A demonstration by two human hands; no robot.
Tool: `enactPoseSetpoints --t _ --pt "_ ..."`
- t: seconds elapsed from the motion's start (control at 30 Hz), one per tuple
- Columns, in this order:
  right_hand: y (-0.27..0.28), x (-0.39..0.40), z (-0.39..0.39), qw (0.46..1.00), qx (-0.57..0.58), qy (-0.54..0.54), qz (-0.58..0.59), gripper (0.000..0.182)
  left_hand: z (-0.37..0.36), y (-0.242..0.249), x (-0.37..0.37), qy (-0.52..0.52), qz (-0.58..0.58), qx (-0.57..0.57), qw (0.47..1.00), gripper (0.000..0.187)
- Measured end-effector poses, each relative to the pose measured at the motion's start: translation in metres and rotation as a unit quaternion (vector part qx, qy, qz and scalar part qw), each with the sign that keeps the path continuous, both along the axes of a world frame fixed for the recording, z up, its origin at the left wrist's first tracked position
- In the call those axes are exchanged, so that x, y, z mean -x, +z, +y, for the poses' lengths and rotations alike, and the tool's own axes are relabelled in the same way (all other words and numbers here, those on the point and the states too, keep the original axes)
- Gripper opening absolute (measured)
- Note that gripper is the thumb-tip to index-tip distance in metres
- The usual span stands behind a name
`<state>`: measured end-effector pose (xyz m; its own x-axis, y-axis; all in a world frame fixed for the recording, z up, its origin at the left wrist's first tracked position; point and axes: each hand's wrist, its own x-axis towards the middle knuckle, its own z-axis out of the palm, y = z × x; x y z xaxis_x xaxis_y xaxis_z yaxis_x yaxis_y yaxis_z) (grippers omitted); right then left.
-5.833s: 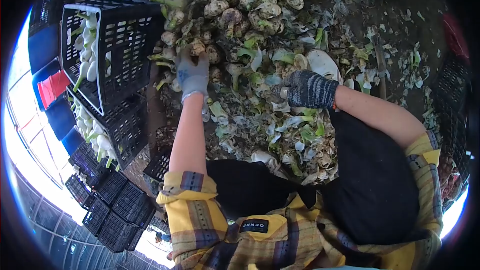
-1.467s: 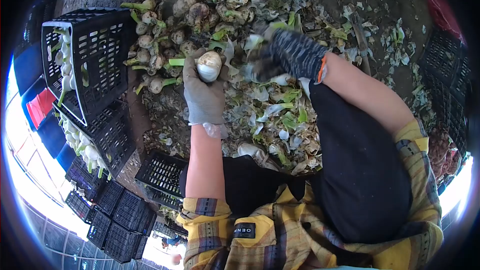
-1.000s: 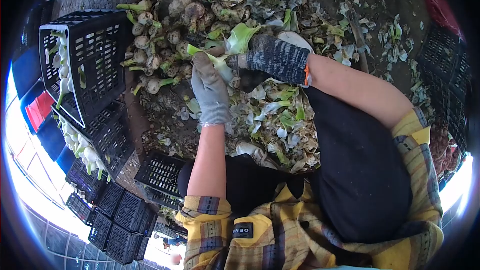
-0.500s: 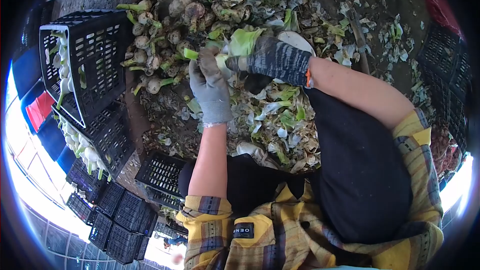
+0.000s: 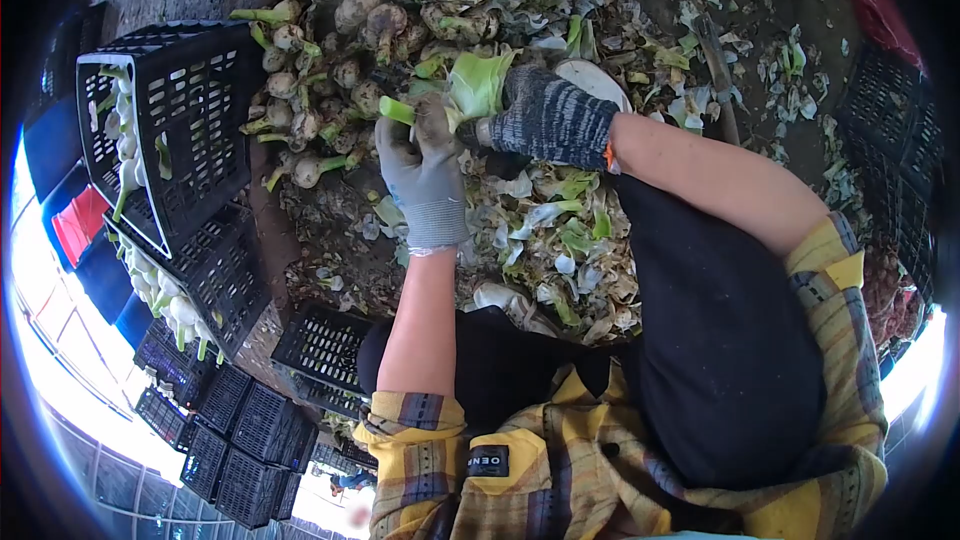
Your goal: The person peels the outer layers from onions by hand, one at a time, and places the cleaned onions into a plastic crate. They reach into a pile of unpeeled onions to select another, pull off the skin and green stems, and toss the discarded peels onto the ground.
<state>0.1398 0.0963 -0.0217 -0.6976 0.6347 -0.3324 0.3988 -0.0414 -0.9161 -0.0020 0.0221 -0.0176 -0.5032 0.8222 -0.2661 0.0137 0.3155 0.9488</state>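
Note:
My left hand point(image 5: 422, 175), in a pale grey glove, is closed round a garlic plant whose cut green stem point(image 5: 397, 111) sticks out to its left. My right hand point(image 5: 545, 118), in a dark striped knit glove, pinches a pale green leaf layer point(image 5: 481, 82) at the right side of the plant. The fingers of both hands nearly meet, and the bulb itself is mostly hidden between them. Just beyond them lies a heap of dirty bulbs with stems point(image 5: 386, 22).
Black crates point(image 5: 200, 120) holding peeled white bulbs point(image 5: 126, 130) stand at the left. More black crates point(image 5: 245, 430) are stacked at the lower left. Loose peelings point(image 5: 575, 250) cover the ground below my hands. Another crate point(image 5: 885, 105) is at the far right.
The green leaf layer has opened out and shifted slightly left and down, further off the stem. The cut stem has moved a little to the right, and my right hand has turned slightly.

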Motion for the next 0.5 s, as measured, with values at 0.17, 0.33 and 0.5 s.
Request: enactPoseSetpoints --t 0.17,0.33,0.5 --pt "0.007 -0.001 0.011 0.991 0.062 -0.040 -0.114 0.033 0.003 0.009 -0.006 0.081 -0.151 0.002 0.985 0.029" --pt "-0.016 -0.006 0.004 0.988 -0.022 -0.076 -0.132 0.028 0.016 0.019 -0.006 0.059 -0.179 0.106 0.976 0.037" --pt "-0.019 -0.007 -0.003 0.979 -0.173 -0.107 -0.003 0.028 0.018 0.027 -0.014 0.078 -0.173 0.199 0.961 0.040"
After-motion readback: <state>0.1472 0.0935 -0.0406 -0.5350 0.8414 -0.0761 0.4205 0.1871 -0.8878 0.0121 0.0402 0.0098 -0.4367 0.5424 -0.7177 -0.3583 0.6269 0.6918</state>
